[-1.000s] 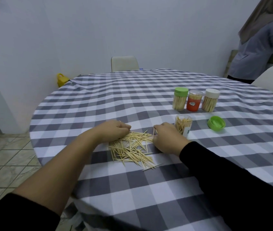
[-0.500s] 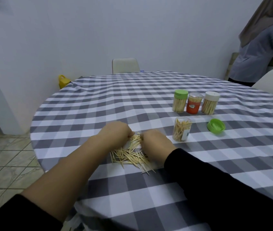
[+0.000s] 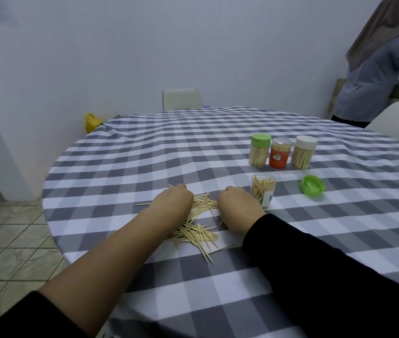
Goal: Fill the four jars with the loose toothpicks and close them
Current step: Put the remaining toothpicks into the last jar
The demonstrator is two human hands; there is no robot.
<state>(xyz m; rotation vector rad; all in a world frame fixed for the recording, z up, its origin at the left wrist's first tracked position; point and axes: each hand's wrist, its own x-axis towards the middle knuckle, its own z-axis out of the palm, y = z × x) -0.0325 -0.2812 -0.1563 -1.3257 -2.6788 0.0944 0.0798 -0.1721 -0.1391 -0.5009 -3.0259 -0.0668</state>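
Loose toothpicks [image 3: 199, 231] lie in a pile on the checked tablecloth near the table's front edge. My left hand [image 3: 173, 200] lies on the pile's far left with fingers curled down onto toothpicks; a few stick out past it. My right hand [image 3: 236, 206] is curled at the pile's far right, its fingertips hidden. Just right of it stands an open jar [image 3: 263, 191], partly filled with toothpicks. Its green lid [image 3: 312, 186] lies upside down further right. Behind stand three closed jars: green-lidded [image 3: 259, 151], red [image 3: 279, 154], white-lidded [image 3: 303, 153].
The round table [image 3: 193, 147] carries a grey and white checked cloth. A white chair [image 3: 181, 98] stands at the far side, another chair back [image 3: 398, 120] at the right. A person [image 3: 379, 64] stands at the back right. A yellow object [image 3: 91, 121] sits by the wall.
Both hands came together over the pile, then drew apart a little and shifted toward its far end. The toothpicks are bunched more tightly between them.
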